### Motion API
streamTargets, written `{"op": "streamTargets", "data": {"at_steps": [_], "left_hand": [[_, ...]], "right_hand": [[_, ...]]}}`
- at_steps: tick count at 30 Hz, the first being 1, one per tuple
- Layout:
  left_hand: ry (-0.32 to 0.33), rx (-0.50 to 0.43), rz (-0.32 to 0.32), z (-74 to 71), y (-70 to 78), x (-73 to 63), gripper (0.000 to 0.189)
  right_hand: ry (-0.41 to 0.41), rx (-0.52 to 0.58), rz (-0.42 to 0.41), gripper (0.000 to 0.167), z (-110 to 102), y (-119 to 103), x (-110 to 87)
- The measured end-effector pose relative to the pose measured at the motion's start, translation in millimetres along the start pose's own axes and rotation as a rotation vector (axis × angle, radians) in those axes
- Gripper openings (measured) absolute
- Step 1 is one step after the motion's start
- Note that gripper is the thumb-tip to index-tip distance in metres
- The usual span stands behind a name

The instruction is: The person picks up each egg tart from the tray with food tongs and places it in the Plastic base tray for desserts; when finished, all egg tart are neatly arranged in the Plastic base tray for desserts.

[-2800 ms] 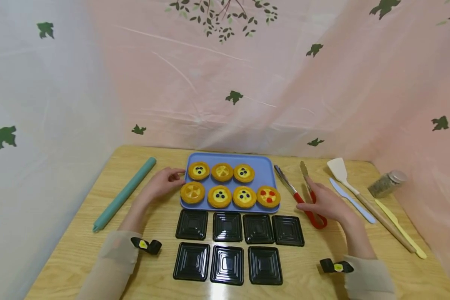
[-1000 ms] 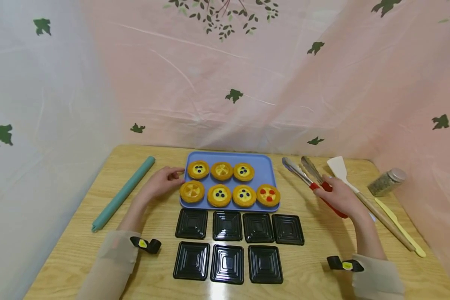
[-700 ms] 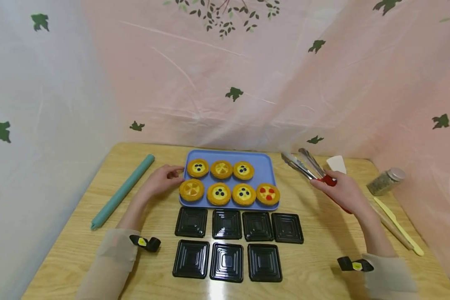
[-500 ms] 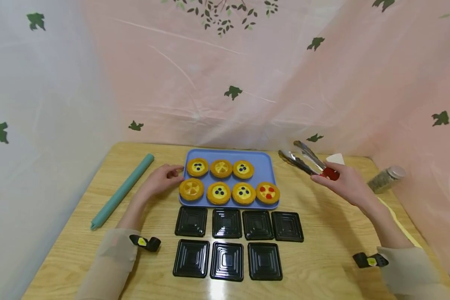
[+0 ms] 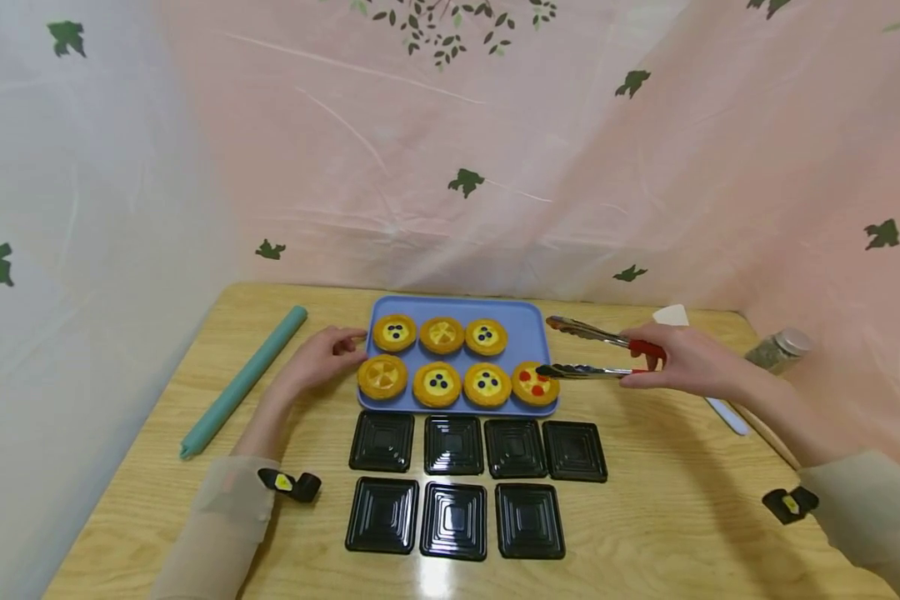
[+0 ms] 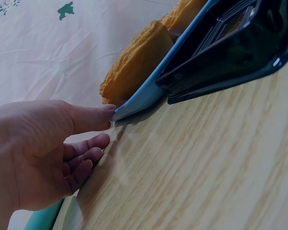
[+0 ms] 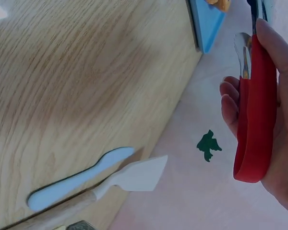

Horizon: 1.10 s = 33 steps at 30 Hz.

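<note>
My right hand (image 5: 678, 360) grips a pair of metal tongs (image 5: 592, 371) by red handles (image 7: 259, 110). The tongs stand spread, pointing left, and in the head view the nearer arm's tip overlaps a tart (image 5: 534, 392) with red berry topping. That tart sits at the near right corner of a blue tray (image 5: 525, 321). Several more round tarts (image 5: 437, 385) lie on the tray in two rows, topped with blueberries or yellow wedges. Along the tray's left edge, my left hand (image 5: 324, 358) touches the rim; in the left wrist view its thumb (image 6: 93, 117) meets the rim, other fingers loosely bent below.
Several black square trays (image 5: 454, 521) lie in two rows before the blue tray. A teal roll (image 5: 243, 383) lies at the left. Right of the tongs are a white spatula (image 7: 139, 175), a light blue knife (image 7: 81, 179) and a spice jar (image 5: 780, 350).
My right hand has lifted the tongs off the table and swung them leftward, turning their tips from the back wall toward the tray. My left hand has stayed at the tray's edge.
</note>
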<state>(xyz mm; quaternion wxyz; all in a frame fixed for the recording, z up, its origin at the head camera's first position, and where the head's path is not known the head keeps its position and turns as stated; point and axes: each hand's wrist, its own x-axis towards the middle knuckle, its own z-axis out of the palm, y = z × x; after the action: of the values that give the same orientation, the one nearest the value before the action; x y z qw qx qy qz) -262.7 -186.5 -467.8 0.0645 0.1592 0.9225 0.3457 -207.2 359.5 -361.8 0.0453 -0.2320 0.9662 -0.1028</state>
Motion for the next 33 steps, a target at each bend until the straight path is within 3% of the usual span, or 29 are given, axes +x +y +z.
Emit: {"op": "streamTargets", "data": {"at_steps": [10, 19, 27, 33], "left_hand": [[-0.015, 0.001, -0.025, 0.2, 0.2, -1.8, 0.049], [-0.009, 0.006, -0.001, 2.3, -2.5, 1.1, 0.047], [-0.008, -0.002, -0.018, 1.3, -2.0, 0.7, 0.048], [-0.015, -0.007, -0.033, 0.2, -2.5, 0.9, 0.048]], "right_hand": [[-0.058, -0.058, -0.076, 0.073, -5.1, -4.8, 7.1], [-0.121, -0.079, -0.116, 0.071, -3.4, -7.5, 16.4], [-0.115, -0.11, -0.174, 0.065, -0.6, -6.4, 19.5], [-0.115, -0.141, -0.164, 0.063, 5.0, -3.4, 19.5]]}}
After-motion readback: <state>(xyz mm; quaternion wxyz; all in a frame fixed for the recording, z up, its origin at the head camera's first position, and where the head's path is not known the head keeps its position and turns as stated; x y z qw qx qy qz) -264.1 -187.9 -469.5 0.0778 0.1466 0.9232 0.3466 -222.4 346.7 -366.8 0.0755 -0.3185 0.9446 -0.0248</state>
